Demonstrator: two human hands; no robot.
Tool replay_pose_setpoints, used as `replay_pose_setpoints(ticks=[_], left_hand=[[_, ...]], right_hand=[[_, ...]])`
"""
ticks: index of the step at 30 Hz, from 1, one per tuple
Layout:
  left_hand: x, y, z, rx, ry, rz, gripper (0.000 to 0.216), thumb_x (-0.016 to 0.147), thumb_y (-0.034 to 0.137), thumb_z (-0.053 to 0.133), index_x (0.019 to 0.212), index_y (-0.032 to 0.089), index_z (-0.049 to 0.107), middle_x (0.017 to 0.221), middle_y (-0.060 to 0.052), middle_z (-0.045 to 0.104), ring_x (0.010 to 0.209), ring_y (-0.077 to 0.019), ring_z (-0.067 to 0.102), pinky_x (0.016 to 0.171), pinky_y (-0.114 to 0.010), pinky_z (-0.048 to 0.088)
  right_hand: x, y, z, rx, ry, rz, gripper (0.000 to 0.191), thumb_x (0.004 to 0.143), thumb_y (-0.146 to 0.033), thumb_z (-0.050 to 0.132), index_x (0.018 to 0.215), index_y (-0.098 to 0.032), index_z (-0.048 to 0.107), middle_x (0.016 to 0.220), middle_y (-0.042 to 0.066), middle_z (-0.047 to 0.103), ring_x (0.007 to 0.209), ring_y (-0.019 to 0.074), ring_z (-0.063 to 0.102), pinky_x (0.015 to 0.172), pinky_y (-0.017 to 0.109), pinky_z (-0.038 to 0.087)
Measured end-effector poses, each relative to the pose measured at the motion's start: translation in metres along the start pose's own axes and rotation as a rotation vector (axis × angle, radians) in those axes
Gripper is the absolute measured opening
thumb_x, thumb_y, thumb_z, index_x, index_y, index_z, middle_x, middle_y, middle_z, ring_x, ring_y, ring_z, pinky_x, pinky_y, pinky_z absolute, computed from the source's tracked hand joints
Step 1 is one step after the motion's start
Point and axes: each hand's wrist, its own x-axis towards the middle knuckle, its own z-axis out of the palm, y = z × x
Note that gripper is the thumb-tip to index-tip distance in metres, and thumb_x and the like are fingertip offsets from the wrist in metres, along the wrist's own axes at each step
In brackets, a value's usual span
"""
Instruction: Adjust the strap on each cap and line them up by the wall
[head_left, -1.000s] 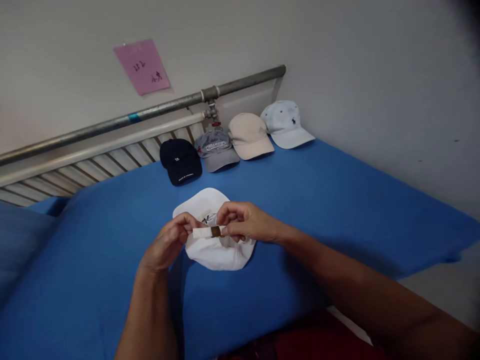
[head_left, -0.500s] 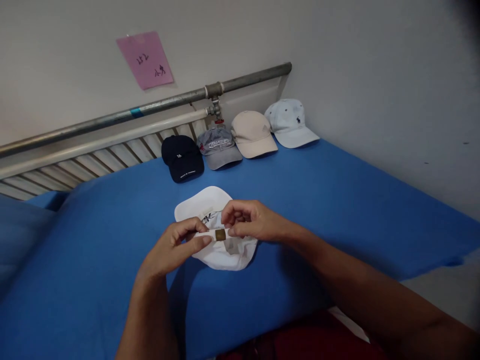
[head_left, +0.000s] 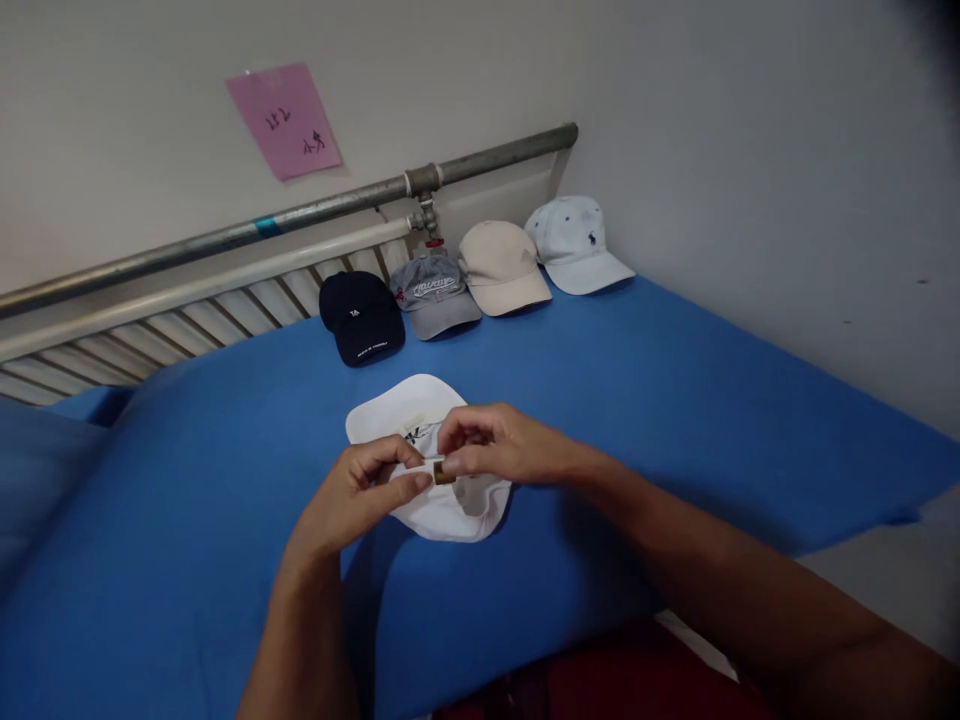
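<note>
A white cap point(head_left: 442, 522) lies on the blue cover with its brim point(head_left: 397, 402) pointing away from me and to the left. Across its back runs a white strap with a brass-coloured buckle point(head_left: 445, 473). My left hand point(head_left: 367, 490) pinches the strap just left of the buckle between thumb and fingers. From the right, my right hand point(head_left: 499, 440) has its thumb on the buckle, fingers curled behind it. Part of the strap is hidden under the fingertips.
Along the back stand a black cap point(head_left: 360, 315), a grey cap point(head_left: 436, 295), a beige cap point(head_left: 502, 265) and a pale blue cap point(head_left: 576, 245). Behind them are a white radiator point(head_left: 202, 320) and a metal pipe point(head_left: 322, 210). The blue cover point(head_left: 225, 460) spreads around the work.
My right thumb has moved left from beside the buckle onto it, covering part of it. The left hand keeps its pinch on the strap. The view has shifted slightly.
</note>
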Motion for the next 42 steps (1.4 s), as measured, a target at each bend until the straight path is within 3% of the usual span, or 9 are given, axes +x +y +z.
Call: replay_pose_setpoints(ticks=[6, 14, 30, 39, 42], left_hand=[[0.001, -0.001, 0.003, 0.036, 0.004, 0.016, 0.020, 0.074, 0.034, 0.072, 0.069, 0.016, 0.064, 0.066, -0.001, 0.058, 0.057, -0.0102, 0.045, 0.052, -0.022, 0.034], [-0.001, 0.004, 0.005, -0.115, -0.038, 0.074, 0.019, 0.072, 0.030, 0.074, 0.066, 0.015, 0.063, 0.065, -0.002, 0.060, 0.062, -0.0128, 0.053, 0.057, -0.024, 0.040], [0.000, -0.001, 0.002, -0.197, -0.097, 0.072, 0.016, 0.072, 0.026, 0.075, 0.067, 0.015, 0.065, 0.066, -0.003, 0.063, 0.064, -0.0141, 0.057, 0.058, -0.025, 0.043], [0.001, -0.001, 0.003, -0.215, -0.058, -0.022, 0.023, 0.072, 0.028, 0.075, 0.068, 0.015, 0.057, 0.059, 0.003, 0.054, 0.053, -0.0062, 0.044, 0.048, -0.017, 0.034], [0.002, -0.001, 0.002, -0.225, -0.065, -0.036, 0.022, 0.073, 0.028, 0.076, 0.077, 0.017, 0.058, 0.060, 0.005, 0.052, 0.052, -0.0056, 0.043, 0.048, -0.016, 0.033]], right_hand=[[0.000, -0.001, 0.001, -0.138, -0.097, 0.024, 0.021, 0.076, -0.035, 0.069, 0.082, -0.015, 0.064, 0.071, -0.003, 0.057, 0.067, 0.0098, 0.050, 0.061, 0.022, 0.038], [-0.002, -0.002, 0.002, -0.088, -0.141, 0.000, 0.017, 0.079, -0.031, 0.066, 0.078, -0.014, 0.063, 0.067, -0.003, 0.055, 0.063, 0.0085, 0.049, 0.057, 0.020, 0.038], [-0.002, 0.005, 0.008, -0.137, -0.130, -0.095, 0.022, 0.083, -0.031, 0.060, 0.069, -0.015, 0.056, 0.062, -0.004, 0.051, 0.059, 0.0078, 0.046, 0.056, 0.020, 0.036], [0.000, 0.010, 0.005, -0.236, -0.098, -0.133, 0.029, 0.086, -0.033, 0.057, 0.064, -0.016, 0.051, 0.059, -0.004, 0.049, 0.057, 0.0078, 0.043, 0.055, 0.021, 0.033], [0.001, 0.011, 0.005, -0.234, -0.109, -0.142, 0.030, 0.086, -0.033, 0.057, 0.063, -0.016, 0.050, 0.058, -0.005, 0.048, 0.057, 0.0075, 0.043, 0.055, 0.021, 0.033]])
